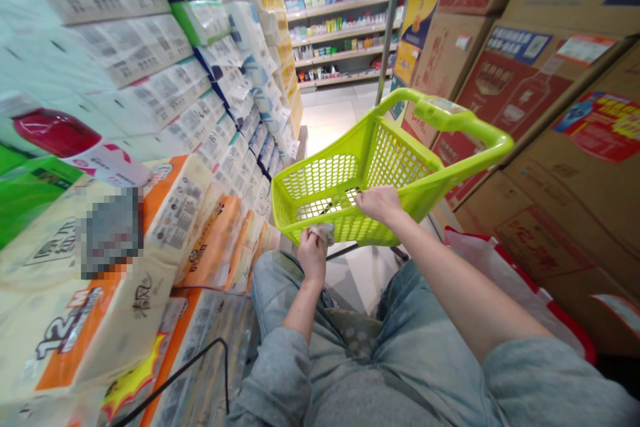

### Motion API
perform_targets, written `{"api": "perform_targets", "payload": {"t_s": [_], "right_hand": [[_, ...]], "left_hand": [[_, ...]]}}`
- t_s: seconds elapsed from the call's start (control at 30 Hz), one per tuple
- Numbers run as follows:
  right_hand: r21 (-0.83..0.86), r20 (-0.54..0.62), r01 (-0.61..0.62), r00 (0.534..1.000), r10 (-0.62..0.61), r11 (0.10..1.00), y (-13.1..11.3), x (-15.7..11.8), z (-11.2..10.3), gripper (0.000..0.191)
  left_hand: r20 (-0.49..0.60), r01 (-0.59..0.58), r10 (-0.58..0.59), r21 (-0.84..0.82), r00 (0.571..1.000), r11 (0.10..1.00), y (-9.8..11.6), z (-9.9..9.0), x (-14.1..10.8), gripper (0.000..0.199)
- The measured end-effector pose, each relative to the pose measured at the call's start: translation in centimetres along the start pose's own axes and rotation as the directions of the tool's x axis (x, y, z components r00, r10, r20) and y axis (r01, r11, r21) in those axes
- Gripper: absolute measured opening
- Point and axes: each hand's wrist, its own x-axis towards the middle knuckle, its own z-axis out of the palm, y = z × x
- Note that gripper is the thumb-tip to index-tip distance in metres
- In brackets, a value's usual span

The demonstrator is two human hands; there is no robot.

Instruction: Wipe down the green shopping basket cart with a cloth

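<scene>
A lime-green shopping basket cart [320, 173] with lattice sides stands in front of my knees, its handle toward the upper right. My left hand [312, 255] is closed on a crumpled whitish cloth [324, 233] at the near side wall of the basket. Gripping the near top rim of the same basket, my right hand [381, 204] has its fingers wrapped over the edge, to the right of the cloth.
Stacked tissue packs [140, 47] rise on the left. Nearer lie orange-and-cream packs [155, 280] with a red-capped-label bottle [75, 140]. Cardboard boxes [525, 93] line the right, above a red-edged white bag [500, 273]. Stocked shelves [340, 20] stand behind.
</scene>
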Motion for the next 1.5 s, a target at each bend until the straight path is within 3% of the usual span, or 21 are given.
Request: {"api": "perform_targets", "payload": {"t_s": [0.13, 0.37, 0.7, 1.0, 1.1, 1.3, 1.5], "right_hand": [[0.016, -0.011, 0.012, 1.0, -0.012, 1.0, -0.1, 0.2, 0.2, 0.05], [0.027, -0.055, -0.003, 0.998, 0.005, 1.0, -0.2, 0.2, 0.5, 0.048], [0.006, -0.035, 0.064, 0.997, -0.064, 0.998, -1.1, 0.1, 0.3, 0.042], [0.045, -0.071, 0.041, 0.997, -0.038, 0.998, -1.7, -0.1, 0.4, 0.04], [0.057, -0.073, 0.04, 0.997, -0.035, 0.998, -1.9, -0.2, 0.3, 0.039], [0.038, -0.076, 0.069, 0.995, -0.066, 0.997, -2.4, 0.0, 0.3, 0.038], [0.034, -0.071, 0.023, 0.997, -0.02, 0.999, -2.8, 0.2, 0.3, 0.038]], "left_hand": [[0.066, -0.007, 0.001, 0.1, 0.998, 0.995, 0.4, 0.1, 0.3, 0.016], [0.092, -0.136, 0.134, 0.021, 0.987, 0.99, -0.4, 0.1, -0.6, 0.025], [0.234, -0.074, 0.017, 0.235, 0.972, 0.969, 1.8, 0.3, 0.2, 0.022], [0.382, -0.199, 0.076, 0.293, 0.921, 0.935, 0.4, 0.2, -1.0, 0.021], [0.37, -0.19, 0.073, 0.29, 0.926, 0.938, 0.0, 0.4, -1.0, 0.021], [0.302, -0.265, 0.188, 0.236, 0.935, 0.935, -0.2, 0.5, -0.4, 0.024], [0.301, -0.147, 0.033, 0.364, 0.953, 0.92, 1.2, 1.1, 0.0, 0.024]]}}
